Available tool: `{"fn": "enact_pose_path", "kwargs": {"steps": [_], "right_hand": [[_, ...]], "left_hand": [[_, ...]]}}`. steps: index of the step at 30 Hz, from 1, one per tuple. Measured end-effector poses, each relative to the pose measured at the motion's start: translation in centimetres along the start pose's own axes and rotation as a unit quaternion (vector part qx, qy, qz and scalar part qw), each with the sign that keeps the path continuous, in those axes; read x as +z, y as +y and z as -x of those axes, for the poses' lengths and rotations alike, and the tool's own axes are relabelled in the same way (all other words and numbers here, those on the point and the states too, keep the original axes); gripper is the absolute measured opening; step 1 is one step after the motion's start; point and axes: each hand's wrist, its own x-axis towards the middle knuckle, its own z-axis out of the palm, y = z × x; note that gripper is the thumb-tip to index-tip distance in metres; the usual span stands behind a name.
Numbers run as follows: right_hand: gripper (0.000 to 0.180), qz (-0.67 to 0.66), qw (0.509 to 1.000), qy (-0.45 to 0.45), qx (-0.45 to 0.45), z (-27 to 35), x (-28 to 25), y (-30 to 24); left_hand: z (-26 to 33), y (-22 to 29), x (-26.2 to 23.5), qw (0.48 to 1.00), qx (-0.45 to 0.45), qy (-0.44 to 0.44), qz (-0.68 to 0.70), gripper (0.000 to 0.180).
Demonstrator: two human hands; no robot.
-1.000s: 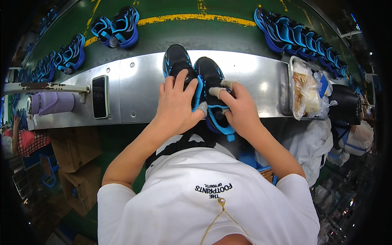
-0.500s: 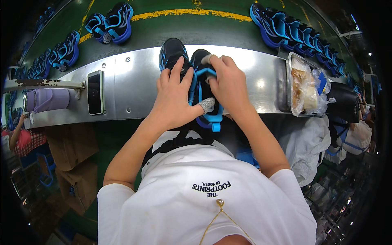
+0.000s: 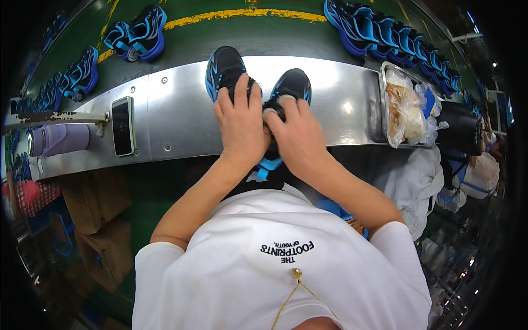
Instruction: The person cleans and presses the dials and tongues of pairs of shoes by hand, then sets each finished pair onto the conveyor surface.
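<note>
Two black-and-blue sneakers lie toes away from me at the metal bench edge. My left hand [image 3: 242,125] curls its fingers over the lacing of the left sneaker [image 3: 224,61]; its thumb is hidden beside my other hand. My right hand [image 3: 298,132], with pale covers on its fingertips, is closed at the lacing of the right sneaker [image 3: 295,82]. That shoe's toe points slightly right, and its light-blue heel loop hangs toward me below my hands. What the fingers pinch at the laces is hidden.
A phone [image 3: 123,126] and a purple bottle [image 3: 59,139] lie at left, near a metal bar [image 3: 60,117]. A metal tray [image 3: 383,104] of bagged items stands right. More sneakers [image 3: 142,34] line the green surface beyond the bench [image 3: 187,121]. Cardboard boxes [image 3: 94,201] stand lower left.
My right hand has moved from the right sneaker's blue collar to its lacing, and that shoe has turned toe-right. My left thumb has left its heel area and is hidden. The view has shifted slightly.
</note>
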Motion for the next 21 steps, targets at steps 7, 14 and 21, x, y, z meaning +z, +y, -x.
{"fn": "enact_pose_path", "kwargs": {"steps": [7, 14, 21], "right_hand": [[0.038, -0.051, 0.996, -0.015, 0.071, -0.1, 0.1, -0.6], [0.042, 0.038, 0.997, -0.071, 0.023, 2.3, 0.2, -0.1], [0.05, -0.228, 0.961, -0.109, 0.116, 1.2, -3.5, -0.2]], "left_hand": [[0.1, -0.7, -0.3, 1.0, -0.013, 0.004, 0.016, 0.064], [-0.1, -0.7, -1.0, 0.999, -0.015, -0.026, 0.014, 0.07], [-3.7, -5.8, -5.0, 0.952, 0.011, -0.165, 0.258, 0.044]]}}
